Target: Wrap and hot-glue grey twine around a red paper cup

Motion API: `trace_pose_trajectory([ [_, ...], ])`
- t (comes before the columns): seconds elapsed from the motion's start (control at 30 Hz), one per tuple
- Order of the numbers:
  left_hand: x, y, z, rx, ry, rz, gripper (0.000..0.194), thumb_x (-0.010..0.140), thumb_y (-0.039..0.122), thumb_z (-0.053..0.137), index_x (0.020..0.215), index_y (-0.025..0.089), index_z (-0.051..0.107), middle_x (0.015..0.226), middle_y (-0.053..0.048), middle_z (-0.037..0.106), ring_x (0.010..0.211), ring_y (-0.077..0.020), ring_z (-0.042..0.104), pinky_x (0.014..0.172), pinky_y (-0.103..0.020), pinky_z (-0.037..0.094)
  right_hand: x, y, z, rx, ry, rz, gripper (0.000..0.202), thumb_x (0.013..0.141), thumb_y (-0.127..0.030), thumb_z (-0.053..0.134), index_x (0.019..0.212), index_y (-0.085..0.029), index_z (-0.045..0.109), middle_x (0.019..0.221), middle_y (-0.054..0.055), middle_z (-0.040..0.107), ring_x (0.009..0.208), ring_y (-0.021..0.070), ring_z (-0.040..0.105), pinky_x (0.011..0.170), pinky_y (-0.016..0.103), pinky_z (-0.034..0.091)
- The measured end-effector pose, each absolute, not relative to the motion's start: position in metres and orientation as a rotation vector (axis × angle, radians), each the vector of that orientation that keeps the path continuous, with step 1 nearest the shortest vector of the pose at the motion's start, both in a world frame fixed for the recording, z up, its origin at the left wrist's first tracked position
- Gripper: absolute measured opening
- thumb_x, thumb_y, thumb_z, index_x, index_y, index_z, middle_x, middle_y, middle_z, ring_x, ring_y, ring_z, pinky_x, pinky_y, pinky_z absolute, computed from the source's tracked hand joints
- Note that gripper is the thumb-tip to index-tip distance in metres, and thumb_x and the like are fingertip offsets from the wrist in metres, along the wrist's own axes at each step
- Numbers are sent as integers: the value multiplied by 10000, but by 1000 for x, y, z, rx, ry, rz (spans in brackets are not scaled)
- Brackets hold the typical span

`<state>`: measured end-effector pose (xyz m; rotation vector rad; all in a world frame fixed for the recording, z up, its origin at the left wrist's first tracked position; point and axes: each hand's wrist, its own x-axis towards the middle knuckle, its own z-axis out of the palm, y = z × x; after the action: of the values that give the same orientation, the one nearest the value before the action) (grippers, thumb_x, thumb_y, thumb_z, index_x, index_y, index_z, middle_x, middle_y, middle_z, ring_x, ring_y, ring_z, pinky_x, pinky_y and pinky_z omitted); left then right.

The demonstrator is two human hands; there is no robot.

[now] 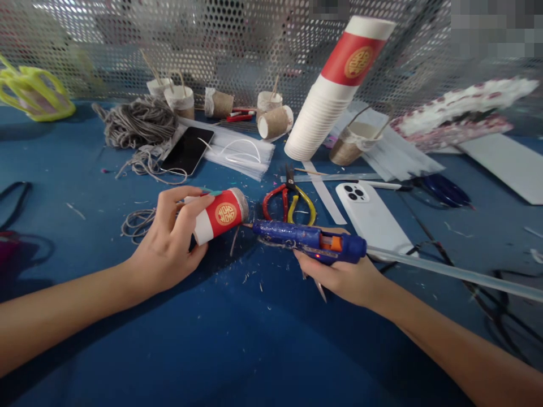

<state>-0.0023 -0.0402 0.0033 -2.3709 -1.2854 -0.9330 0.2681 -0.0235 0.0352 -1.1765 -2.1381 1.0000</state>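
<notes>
My left hand (172,237) is closed around a red and white paper cup (214,219) lying on its side, its base pointing right. Grey cord (241,203) is wound around the base end. In my right hand (343,277) is a blue glue gun (292,236) with an orange part and a small red light. Its tip sits at the lower edge of the cup's base; whether it touches I cannot tell. A long clear glue stick (449,271) sticks out of the gun's rear. Loose grey cord (138,223) lies behind my left hand.
Scissors (291,198) with red and yellow handles lie just beyond the glue gun. Behind stand a leaning stack of paper cups (326,107), a grey cord bundle (138,121) and several cord-wrapped cups (358,141). A black phone (189,150) and a white phone (375,217) lie on the blue table (190,350).
</notes>
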Motion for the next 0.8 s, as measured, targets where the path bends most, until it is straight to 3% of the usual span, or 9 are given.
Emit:
trace_pose_trajectory([
  [0.8,-2,-40,4,-2392,-1303,-934,578,725,37,599,1260,146,406,1181,-168,459,1096,-277,554,885,-440,565,269,-26,37,-1130,-2129,967,232,787,-123,515,586,-218,449,513,-31,531,434,112,528,440,244,468],
])
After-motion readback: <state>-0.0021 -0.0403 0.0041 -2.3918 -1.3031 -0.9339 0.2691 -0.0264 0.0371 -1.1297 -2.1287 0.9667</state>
